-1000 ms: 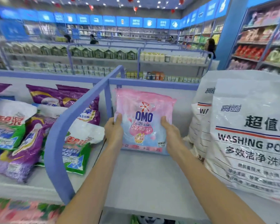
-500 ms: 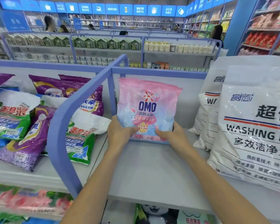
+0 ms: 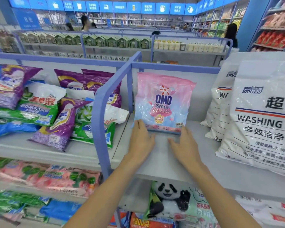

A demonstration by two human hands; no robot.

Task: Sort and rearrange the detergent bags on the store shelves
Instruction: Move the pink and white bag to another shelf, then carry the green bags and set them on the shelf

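A pink and pale-blue OMO detergent bag (image 3: 163,102) stands upright against the back panel of the grey shelf (image 3: 163,158), just right of the blue divider (image 3: 102,102). My left hand (image 3: 141,139) lies with straight fingers at the bag's lower left corner, fingertips touching it. At the bag's lower right edge my right hand (image 3: 183,145) is spread flat, fingertips at the bottom seam. Neither hand grips the bag.
Large white washing powder sacks (image 3: 260,116) fill the shelf's right side. Left of the divider lie purple bags (image 3: 61,124) and green bags (image 3: 38,109) in a loose pile. A panda-printed bag (image 3: 169,199) sits on the shelf below. Other people stand in far aisles.
Both hands have let go of the OMO bag and slid down to its bottom edge, fingers now straight. The bag stays upright against the back panel.
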